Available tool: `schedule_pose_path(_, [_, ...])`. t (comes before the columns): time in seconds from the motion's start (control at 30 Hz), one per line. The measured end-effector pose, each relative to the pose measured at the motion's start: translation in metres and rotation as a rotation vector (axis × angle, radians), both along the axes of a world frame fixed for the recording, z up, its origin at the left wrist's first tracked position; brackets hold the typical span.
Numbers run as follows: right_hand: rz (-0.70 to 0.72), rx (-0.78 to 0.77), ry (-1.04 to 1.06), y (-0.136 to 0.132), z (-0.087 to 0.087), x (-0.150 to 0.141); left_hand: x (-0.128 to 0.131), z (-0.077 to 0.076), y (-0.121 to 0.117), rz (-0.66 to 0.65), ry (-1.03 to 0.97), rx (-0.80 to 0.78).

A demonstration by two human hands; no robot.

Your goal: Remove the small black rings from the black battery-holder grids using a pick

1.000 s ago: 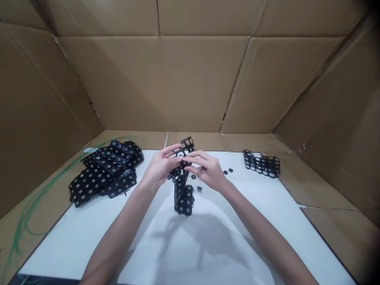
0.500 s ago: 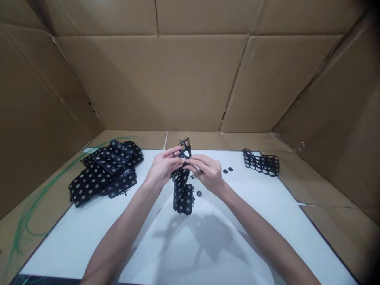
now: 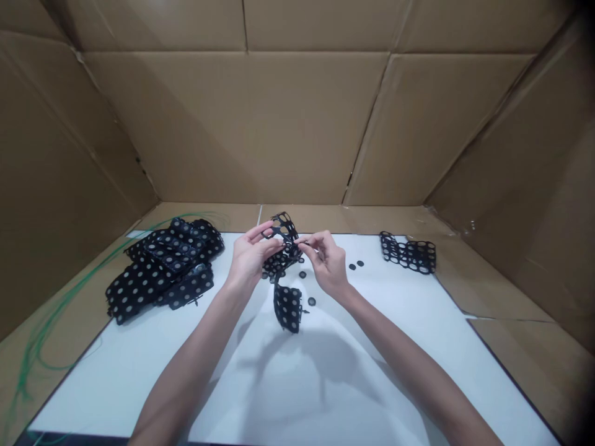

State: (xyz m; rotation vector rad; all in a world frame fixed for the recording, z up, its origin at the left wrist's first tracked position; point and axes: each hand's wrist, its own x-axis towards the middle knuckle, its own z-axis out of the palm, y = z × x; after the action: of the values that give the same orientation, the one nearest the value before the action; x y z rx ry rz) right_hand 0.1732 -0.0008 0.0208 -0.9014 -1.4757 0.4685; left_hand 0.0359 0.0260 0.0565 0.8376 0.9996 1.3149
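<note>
We begin at the grips. Our left grip (image 3: 251, 257) is closed on the upper part of a black plastic lattice (image 3: 282, 227) with round openings, its fingers reaching across the near loops. Our right grip (image 3: 328, 263) pinches the same lattice between thumb and forefinger, just beside the left hand's fingertips. A thin dark item may sit in that pinch, but it is too small to tell.

The lattice is held up between the two hands, above the middle of the worktop (image 3: 116, 384). Just below them it bunches into a dense black cluster (image 3: 279, 265), and a narrow neck runs down from there to a folded black block (image 3: 287, 308) marked with pale dots. The block sits low over the white surface, and we cannot tell whether it touches.

Small black discs (image 3: 302, 274) lie on the worktop near the hands. One more disc (image 3: 311, 301) lies just beside the block, and a pair of discs (image 3: 356, 264) lies to the right of the right hand.

Farther left, a heap of black dotted panels (image 3: 160, 269) overlaps the worktop's left edge. Farther right, a black lattice strip (image 3: 408, 254) lies near the back edge. A green wire (image 3: 56, 310) loops across the cardboard at left, and cardboard walls (image 3: 232, 124) rise behind everything.
</note>
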Motion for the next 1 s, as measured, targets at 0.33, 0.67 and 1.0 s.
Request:
schedule_pose_path(0.33, [-0.114, -0.286, -0.18, 0.02, -0.006, 0.015, -0.032, 0.011, 0.013, 0.035, 0.02, 0.022])
schedule_pose_path(0.67, [-0.105, -0.577, -0.63, 0.043, -0.057, -0.006, -0.05, 0.002, -0.018, -0.033, 0.268, 0.172])
schedule_pose_path(1.0, [-0.048, -0.527, -0.863, -0.053, -0.068, 0.032, -0.079, -0.036, -0.034, 0.226, 0.425, 0.269])
